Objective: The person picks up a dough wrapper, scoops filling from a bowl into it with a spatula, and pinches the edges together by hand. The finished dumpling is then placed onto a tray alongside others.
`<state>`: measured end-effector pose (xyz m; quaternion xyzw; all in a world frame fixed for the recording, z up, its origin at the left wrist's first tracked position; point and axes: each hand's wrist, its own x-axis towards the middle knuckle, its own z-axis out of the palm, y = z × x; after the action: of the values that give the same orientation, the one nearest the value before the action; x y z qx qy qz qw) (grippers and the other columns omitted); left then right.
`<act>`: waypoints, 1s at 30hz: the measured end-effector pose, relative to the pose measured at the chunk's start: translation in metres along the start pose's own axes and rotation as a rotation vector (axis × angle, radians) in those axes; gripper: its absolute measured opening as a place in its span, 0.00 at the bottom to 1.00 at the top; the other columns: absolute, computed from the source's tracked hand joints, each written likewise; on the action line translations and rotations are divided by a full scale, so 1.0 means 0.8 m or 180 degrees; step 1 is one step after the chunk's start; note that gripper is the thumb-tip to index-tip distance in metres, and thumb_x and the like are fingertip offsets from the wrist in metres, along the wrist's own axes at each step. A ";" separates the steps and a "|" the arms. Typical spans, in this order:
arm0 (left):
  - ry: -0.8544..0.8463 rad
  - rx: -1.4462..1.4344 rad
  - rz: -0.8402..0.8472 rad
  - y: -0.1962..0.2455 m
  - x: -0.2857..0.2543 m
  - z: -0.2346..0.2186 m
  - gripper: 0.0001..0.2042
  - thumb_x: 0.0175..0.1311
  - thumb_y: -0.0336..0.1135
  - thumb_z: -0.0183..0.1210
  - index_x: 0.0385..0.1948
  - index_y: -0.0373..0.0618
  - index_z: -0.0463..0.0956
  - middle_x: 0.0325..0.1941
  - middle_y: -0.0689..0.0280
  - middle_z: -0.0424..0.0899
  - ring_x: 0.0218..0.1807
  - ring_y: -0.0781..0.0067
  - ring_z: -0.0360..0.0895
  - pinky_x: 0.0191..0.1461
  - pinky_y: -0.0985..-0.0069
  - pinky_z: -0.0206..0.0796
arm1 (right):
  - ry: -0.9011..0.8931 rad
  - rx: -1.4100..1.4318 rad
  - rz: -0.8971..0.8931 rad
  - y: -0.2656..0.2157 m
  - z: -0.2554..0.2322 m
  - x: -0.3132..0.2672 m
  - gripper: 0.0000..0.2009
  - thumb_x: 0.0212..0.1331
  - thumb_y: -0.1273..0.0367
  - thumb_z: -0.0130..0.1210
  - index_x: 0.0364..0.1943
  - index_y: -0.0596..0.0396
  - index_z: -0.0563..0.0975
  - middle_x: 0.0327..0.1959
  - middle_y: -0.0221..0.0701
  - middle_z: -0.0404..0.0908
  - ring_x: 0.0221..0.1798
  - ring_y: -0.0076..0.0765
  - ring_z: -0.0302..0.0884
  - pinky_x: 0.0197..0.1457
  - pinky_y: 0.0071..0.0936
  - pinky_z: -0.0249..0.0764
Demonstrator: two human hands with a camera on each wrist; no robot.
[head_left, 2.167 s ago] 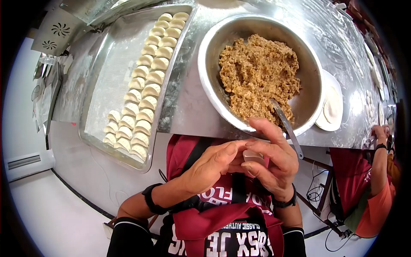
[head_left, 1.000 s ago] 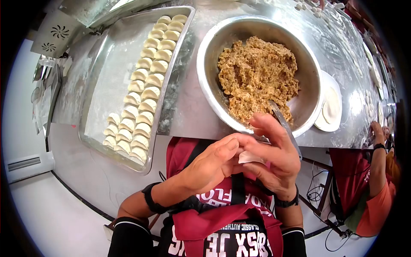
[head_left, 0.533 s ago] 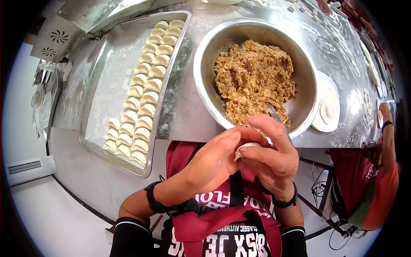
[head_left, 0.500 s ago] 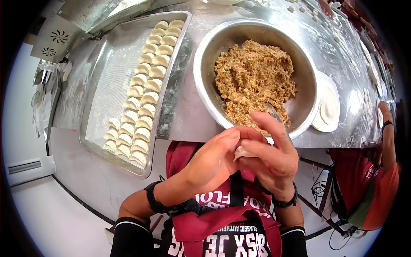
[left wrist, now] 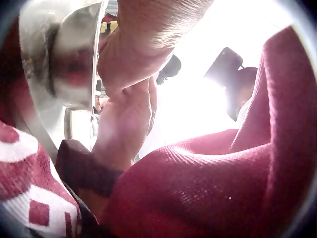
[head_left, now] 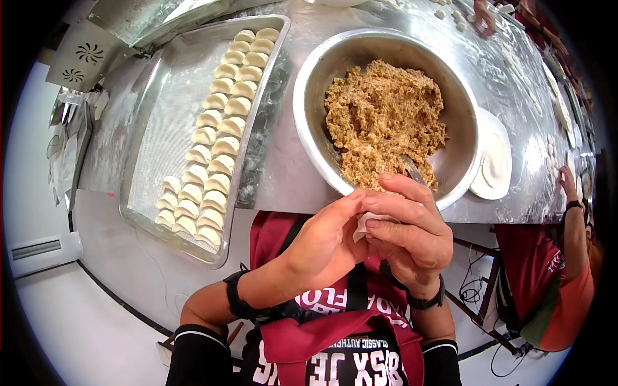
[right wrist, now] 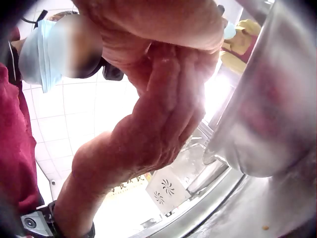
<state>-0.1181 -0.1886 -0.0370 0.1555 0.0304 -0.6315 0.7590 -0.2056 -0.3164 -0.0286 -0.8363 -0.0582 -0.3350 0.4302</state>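
Above the table's front edge, both hands meet around a dumpling (head_left: pixel 362 229), of which a white dough edge shows in the head view. My left hand (head_left: pixel 322 246) cups it from the left, thumb up along its near side. From the right, my right hand (head_left: pixel 412 235) curls its fingers over the dough, pressing it against the left hand. The rest of the dumpling is hidden between the palms. In the left wrist view the right hand (left wrist: pixel 124 116) lies behind the near left hand; in the right wrist view the left hand (right wrist: pixel 153 119) sits under the right. Neither wrist view shows the dough.
Just beyond the hands stands a steel bowl (head_left: pixel 301 106) of brown filling (head_left: pixel 386 122), a metal utensil (head_left: pixel 417 172) leaning in it. On the left a tray (head_left: pixel 164 122) bears rows of dumplings (head_left: pixel 219 166). Right lies a plate (head_left: pixel 504 183) with wrappers (head_left: pixel 494 161). Another person works at far right.
The right hand's fingers have bent down closer over the dough, and the hands have come tighter together. Less of the dough shows than a second ago. The other person's hand at far right has shifted.
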 end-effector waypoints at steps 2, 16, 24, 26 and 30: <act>0.0143 0.0048 -0.0075 0.001 0.000 0.002 0.17 0.71 0.44 0.35 0.49 0.45 0.66 0.47 0.69 0.72 0.47 0.78 0.70 0.52 0.76 0.63 | 0.0173 0.0069 0.0159 -0.005 0.003 0.004 0.14 0.42 0.72 0.64 0.36 0.58 0.79 0.47 0.42 0.76 0.51 0.50 0.72 0.52 0.37 0.70; 0.0564 0.0022 -0.0075 0.008 0.005 0.020 0.16 0.71 0.45 0.35 0.48 0.47 0.66 0.45 0.71 0.72 0.44 0.81 0.69 0.49 0.77 0.64 | 0.0335 -0.0291 0.0228 -0.008 0.014 0.015 0.12 0.39 0.70 0.64 0.31 0.59 0.79 0.43 0.36 0.79 0.49 0.47 0.73 0.48 0.37 0.70; 0.0032 -0.0708 0.0016 0.001 0.005 -0.005 0.16 0.71 0.45 0.34 0.49 0.47 0.66 0.47 0.71 0.72 0.47 0.77 0.70 0.50 0.76 0.65 | -0.0160 -0.0764 -0.0358 0.006 0.006 0.013 0.16 0.42 0.66 0.62 0.35 0.60 0.78 0.45 0.40 0.77 0.49 0.47 0.73 0.48 0.39 0.69; -0.0057 -0.0789 0.0047 0.004 0.006 -0.003 0.16 0.71 0.45 0.34 0.48 0.47 0.66 0.47 0.70 0.72 0.47 0.77 0.70 0.49 0.76 0.65 | -0.0086 -0.0703 -0.0168 0.002 0.008 0.017 0.15 0.42 0.66 0.62 0.35 0.60 0.78 0.45 0.40 0.77 0.49 0.47 0.73 0.48 0.38 0.69; 0.0553 -0.0072 -0.0031 0.011 0.002 0.018 0.16 0.70 0.45 0.35 0.47 0.48 0.67 0.46 0.71 0.73 0.46 0.79 0.70 0.48 0.77 0.65 | 0.0285 -0.0471 0.0096 -0.005 0.018 0.020 0.15 0.43 0.66 0.61 0.35 0.60 0.78 0.45 0.39 0.78 0.48 0.48 0.74 0.48 0.38 0.69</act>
<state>-0.1116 -0.1927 -0.0219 0.2010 0.1040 -0.6189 0.7521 -0.1874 -0.3063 -0.0218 -0.8507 -0.0014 -0.3690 0.3744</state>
